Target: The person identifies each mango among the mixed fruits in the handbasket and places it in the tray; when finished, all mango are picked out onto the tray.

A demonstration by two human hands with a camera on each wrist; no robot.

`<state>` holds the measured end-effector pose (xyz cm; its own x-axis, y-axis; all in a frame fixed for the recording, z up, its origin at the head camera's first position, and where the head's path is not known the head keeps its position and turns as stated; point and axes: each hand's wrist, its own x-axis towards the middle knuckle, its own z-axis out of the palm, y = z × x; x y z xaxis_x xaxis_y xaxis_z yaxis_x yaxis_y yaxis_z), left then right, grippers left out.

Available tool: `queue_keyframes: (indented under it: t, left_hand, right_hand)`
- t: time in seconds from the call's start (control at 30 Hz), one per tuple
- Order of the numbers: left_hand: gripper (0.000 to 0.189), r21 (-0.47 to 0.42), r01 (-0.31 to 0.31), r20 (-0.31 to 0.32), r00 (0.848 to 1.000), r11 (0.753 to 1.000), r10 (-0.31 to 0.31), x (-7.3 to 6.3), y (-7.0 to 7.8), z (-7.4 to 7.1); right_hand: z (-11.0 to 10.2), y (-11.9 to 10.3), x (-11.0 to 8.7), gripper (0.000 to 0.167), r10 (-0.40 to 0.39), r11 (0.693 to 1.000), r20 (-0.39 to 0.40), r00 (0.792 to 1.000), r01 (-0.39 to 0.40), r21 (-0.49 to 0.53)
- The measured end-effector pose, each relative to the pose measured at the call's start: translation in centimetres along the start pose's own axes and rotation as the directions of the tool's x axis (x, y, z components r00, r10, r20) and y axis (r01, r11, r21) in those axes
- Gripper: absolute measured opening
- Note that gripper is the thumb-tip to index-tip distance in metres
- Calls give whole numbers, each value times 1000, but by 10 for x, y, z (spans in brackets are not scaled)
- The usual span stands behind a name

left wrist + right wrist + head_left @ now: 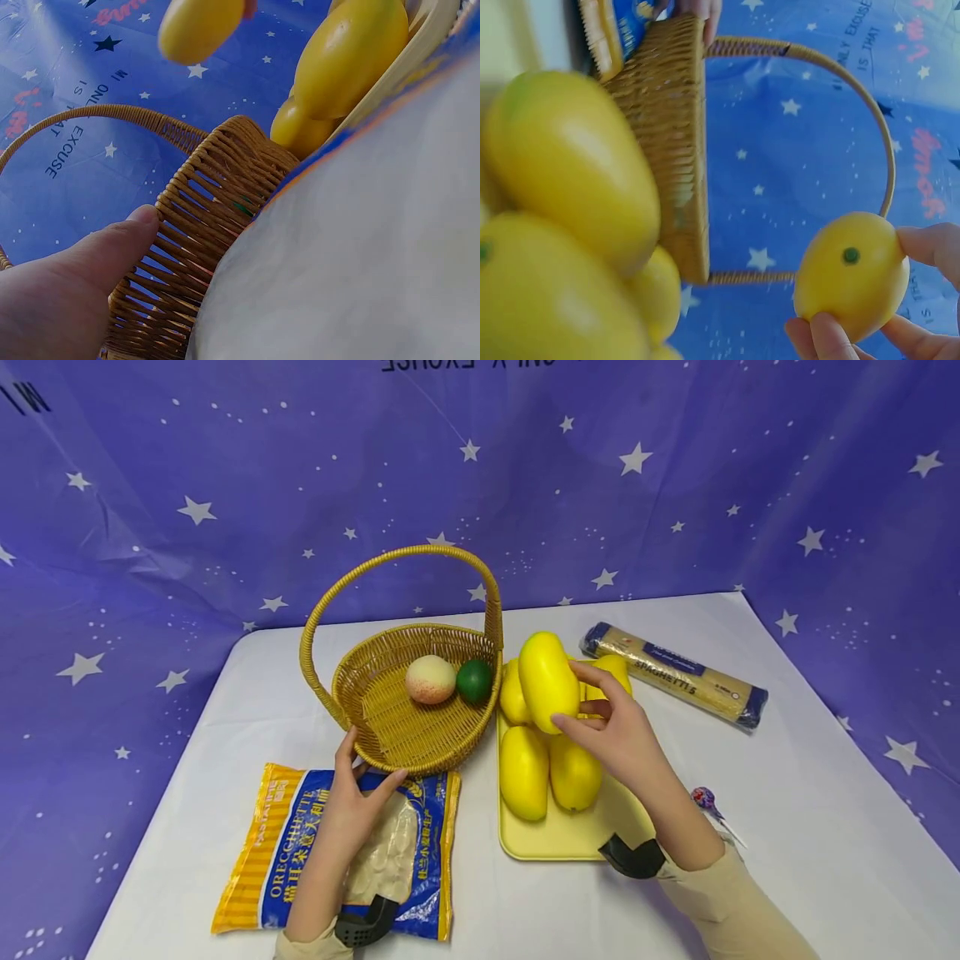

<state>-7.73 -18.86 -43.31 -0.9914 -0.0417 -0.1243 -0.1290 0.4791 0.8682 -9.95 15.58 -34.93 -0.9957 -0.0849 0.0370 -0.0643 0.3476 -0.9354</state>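
My right hand (618, 727) pinches a yellow mango (549, 681) between thumb and fingers, above other mangoes on a pale yellow tray (536, 847). A green stem spot shows on this held mango (851, 277) in the right wrist view. My left hand (352, 810) holds the near-left rim of a wicker basket (386, 714). Its thumb (124, 244) lies against the woven rim in the left wrist view; the other fingers are mostly hidden there. Inside the basket sit a cream-and-pink peach (431, 680) and a dark green round thing (474, 681), side by side.
A blue and orange bag of orecchiette (281, 852) lies under my left forearm, in front of the basket. Behind the tray, to the right, is a spaghetti pack (675, 675). A wrapped lollipop (703, 797) lies beside my right forearm. The basket's tall handle (401, 553) arches upward.
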Motion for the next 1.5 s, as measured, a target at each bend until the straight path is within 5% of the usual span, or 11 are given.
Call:
queue_keyframes:
  t: [0.23, 0.67, 1.07, 1.5]
  left_hand:
    - [101, 4, 18, 2, 1000, 1000, -18, 0, 0, 0]
    - [99, -14, 4, 7, 1000, 1000, -3, 0, 4, -2]
    - [101, -11, 11, 11, 1000, 1000, -11, 1, -1, 0]
    - [101, -5, 15, 10, 1000, 1000, -15, 1, -1, 0]
  right_hand:
    - [-24, 26, -31, 69, 13, 999, -92, 996, -17, -42]
    - [-41, 74, -71, 73, 191, 975, -149, 970, -205, -84]
    - [-34, 94, -78, 75, 265, 941, -111, 958, -282, -187]
    - [-31, 90, -70, 78, 237, 909, -103, 966, -258, -328]
